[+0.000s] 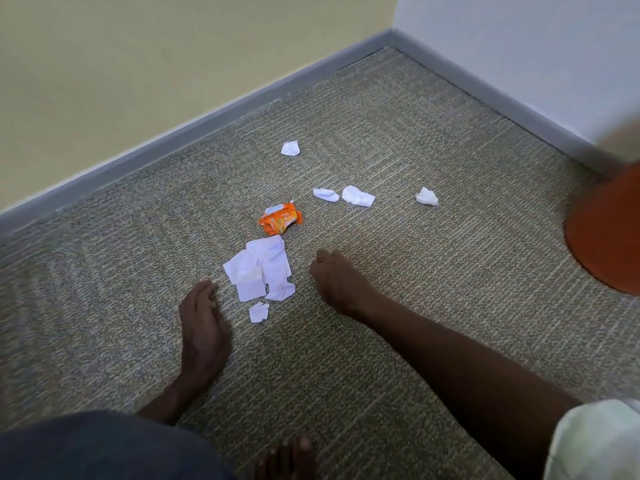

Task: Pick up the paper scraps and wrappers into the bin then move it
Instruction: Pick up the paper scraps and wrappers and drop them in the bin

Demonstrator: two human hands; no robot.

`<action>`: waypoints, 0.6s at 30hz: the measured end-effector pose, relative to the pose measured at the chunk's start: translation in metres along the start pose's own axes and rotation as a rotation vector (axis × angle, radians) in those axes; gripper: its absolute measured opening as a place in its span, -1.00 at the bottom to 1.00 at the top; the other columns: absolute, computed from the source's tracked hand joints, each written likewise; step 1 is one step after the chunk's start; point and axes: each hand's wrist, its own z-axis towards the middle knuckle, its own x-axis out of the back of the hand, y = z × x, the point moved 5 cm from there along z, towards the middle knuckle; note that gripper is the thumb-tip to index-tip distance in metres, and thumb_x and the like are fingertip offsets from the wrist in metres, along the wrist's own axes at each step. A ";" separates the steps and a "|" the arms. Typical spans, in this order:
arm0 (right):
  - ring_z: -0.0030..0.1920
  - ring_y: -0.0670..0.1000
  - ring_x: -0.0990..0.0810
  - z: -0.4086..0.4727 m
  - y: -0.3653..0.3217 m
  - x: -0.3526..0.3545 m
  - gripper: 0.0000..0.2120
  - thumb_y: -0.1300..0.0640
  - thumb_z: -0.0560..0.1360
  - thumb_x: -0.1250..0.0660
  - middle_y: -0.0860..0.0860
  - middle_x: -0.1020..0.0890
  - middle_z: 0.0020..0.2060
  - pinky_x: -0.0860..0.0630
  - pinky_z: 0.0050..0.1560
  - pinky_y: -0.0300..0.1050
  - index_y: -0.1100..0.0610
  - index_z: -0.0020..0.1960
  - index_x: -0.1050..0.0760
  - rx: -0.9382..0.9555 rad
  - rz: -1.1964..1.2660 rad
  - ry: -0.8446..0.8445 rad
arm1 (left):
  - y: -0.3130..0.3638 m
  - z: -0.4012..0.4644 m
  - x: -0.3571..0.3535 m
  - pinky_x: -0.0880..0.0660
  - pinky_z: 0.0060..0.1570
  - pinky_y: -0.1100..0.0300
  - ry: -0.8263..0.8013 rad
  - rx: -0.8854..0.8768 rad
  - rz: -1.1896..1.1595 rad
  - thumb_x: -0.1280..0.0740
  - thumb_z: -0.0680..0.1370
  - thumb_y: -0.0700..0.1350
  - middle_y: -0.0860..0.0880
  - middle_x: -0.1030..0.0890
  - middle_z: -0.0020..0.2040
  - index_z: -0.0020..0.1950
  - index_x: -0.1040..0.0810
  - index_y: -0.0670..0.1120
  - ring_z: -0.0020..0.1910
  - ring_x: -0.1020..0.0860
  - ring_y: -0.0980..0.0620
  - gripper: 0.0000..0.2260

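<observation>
We see the pile of paper scraps [260, 271] lying between our 2 hands, long axis running away from us; left hand [204, 327] and right hand [337, 280] both loosely curled, empty, about equally near.

I looked down into a room corner. The floor was a grey-beige carpet [398, 341] with a fine ribbed weave. A grey baseboard [194, 129] ran along both walls; the left wall [138, 64] was pale yellow, the right wall [536, 46] white. Light was soft and even.
</observation>
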 end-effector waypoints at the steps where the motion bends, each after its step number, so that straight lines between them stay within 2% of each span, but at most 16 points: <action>1: -0.05 0.27 -0.49 -0.001 -0.002 0.001 -0.67 0.15 0.43 0.06 0.26 -0.49 -0.07 -0.51 -0.05 0.18 0.23 -0.10 -0.44 -0.051 0.047 0.035 | 0.002 0.000 0.002 -0.26 0.35 0.03 0.015 0.003 -0.034 -0.06 0.50 -0.23 -0.30 -0.45 0.27 0.28 -0.43 -0.32 0.27 -0.40 -0.26 -0.60; 4: 0.00 0.24 -0.46 -0.009 -0.019 0.005 -0.70 0.03 0.49 -0.15 0.25 -0.46 -0.03 -0.49 0.03 0.18 0.28 -0.03 -0.44 -0.200 0.256 0.146 | 0.013 0.012 0.014 -0.26 0.19 0.21 0.117 0.100 -0.170 -0.07 0.54 -0.26 -0.26 -0.45 0.13 0.22 -0.44 -0.27 0.15 -0.41 -0.19 -0.69; 6: 0.16 0.21 -0.38 -0.015 -0.040 0.002 -0.52 -0.12 0.48 -0.26 0.22 -0.38 0.18 -0.45 0.18 0.12 0.27 0.14 -0.40 -0.263 0.347 0.127 | 0.025 0.024 0.019 -0.23 0.14 0.24 0.162 0.123 -0.207 -0.08 0.60 -0.19 -0.25 -0.44 0.09 0.20 -0.43 -0.27 0.12 -0.40 -0.17 -0.74; 7: 0.23 0.19 -0.33 -0.017 -0.050 -0.001 -0.40 -0.20 0.46 -0.29 0.20 -0.31 0.27 -0.41 0.24 0.09 0.27 0.23 -0.36 -0.288 0.371 0.106 | 0.030 0.031 0.018 -0.23 0.13 0.24 0.153 0.118 -0.211 -0.10 0.62 -0.11 -0.24 -0.42 0.09 0.22 -0.42 -0.27 0.12 -0.38 -0.15 -0.71; 9: 0.27 0.19 -0.29 -0.018 -0.069 -0.006 -0.25 -0.28 0.41 -0.30 0.19 -0.24 0.33 -0.37 0.27 0.07 0.27 0.32 -0.29 -0.307 0.368 0.123 | 0.036 0.041 0.010 -0.25 0.17 0.20 0.077 0.102 -0.209 -0.13 0.61 0.07 -0.22 -0.38 0.13 0.34 -0.35 -0.25 0.14 -0.36 -0.11 -0.55; 11: 0.22 0.19 -0.31 -0.018 -0.081 -0.010 -0.21 -0.34 0.36 -0.25 0.20 -0.27 0.31 -0.41 0.21 0.09 0.26 0.30 -0.29 -0.317 0.321 0.165 | 0.035 0.047 0.000 -0.27 0.23 0.10 -0.004 0.063 -0.173 -0.16 0.57 0.19 -0.21 -0.35 0.18 0.42 -0.28 -0.21 0.19 -0.34 -0.13 -0.41; 13: 0.14 0.19 -0.38 -0.019 -0.090 -0.010 -0.26 -0.34 0.32 -0.20 0.20 -0.36 0.23 -0.46 0.12 0.08 0.24 0.23 -0.34 -0.296 0.229 0.207 | 0.031 0.049 -0.010 -0.27 0.28 0.03 -0.069 0.021 -0.128 -0.21 0.51 0.27 -0.18 -0.33 0.23 0.45 -0.25 -0.17 0.24 -0.32 -0.14 -0.31; 15: 0.05 0.19 -0.43 -0.018 -0.093 -0.013 -0.32 -0.30 0.31 -0.25 0.19 -0.46 0.09 -0.48 0.06 0.05 0.25 0.14 -0.42 -0.270 0.121 0.238 | 0.028 0.048 -0.017 -0.29 0.30 -0.02 -0.106 -0.035 -0.064 -0.31 0.43 0.31 -0.13 -0.34 0.24 0.46 -0.26 -0.12 0.26 -0.32 -0.12 -0.24; 16: 0.02 0.19 -0.44 -0.016 -0.093 -0.016 -0.36 -0.27 0.32 -0.27 0.18 -0.49 0.01 -0.47 0.05 0.06 0.26 0.11 -0.45 -0.251 0.058 0.243 | 0.027 0.048 -0.020 -0.30 0.29 -0.02 -0.117 -0.049 -0.025 -0.35 0.40 0.32 -0.11 -0.34 0.23 0.46 -0.28 -0.10 0.25 -0.32 -0.11 -0.23; 18: 0.03 0.18 -0.40 -0.013 -0.097 -0.025 -0.43 -0.22 0.43 -0.17 0.17 -0.47 -0.02 -0.40 0.08 0.09 0.25 0.15 -0.44 -0.224 -0.006 0.188 | 0.026 0.048 -0.024 -0.34 0.25 -0.03 -0.108 -0.036 0.027 -0.38 0.38 0.31 -0.11 -0.36 0.19 0.39 -0.34 -0.07 0.20 -0.34 -0.13 -0.28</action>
